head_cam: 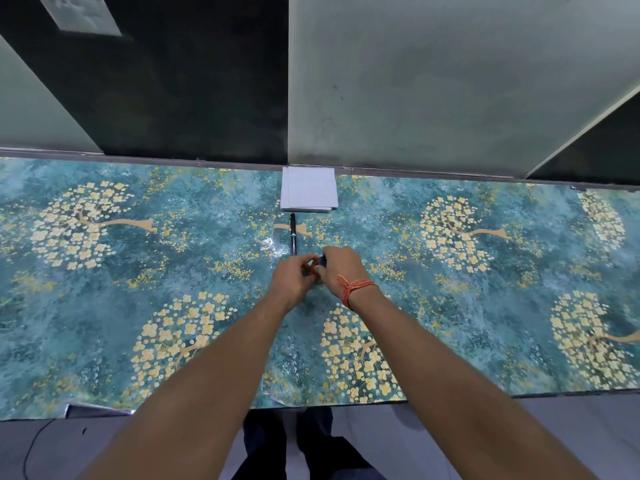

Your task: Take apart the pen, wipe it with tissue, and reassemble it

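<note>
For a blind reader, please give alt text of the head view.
Two bare hands, left hand and right hand, meet over a floral table, working a small dark pen part. A black pen piece lies just beyond them, before a stack of white tissue.

I count one black pen (293, 233) lying on the table (138, 265), one stack of white tissues (309, 193) at the table's far edge, two hands, and one red thread band (353, 289) on a wrist.
</note>
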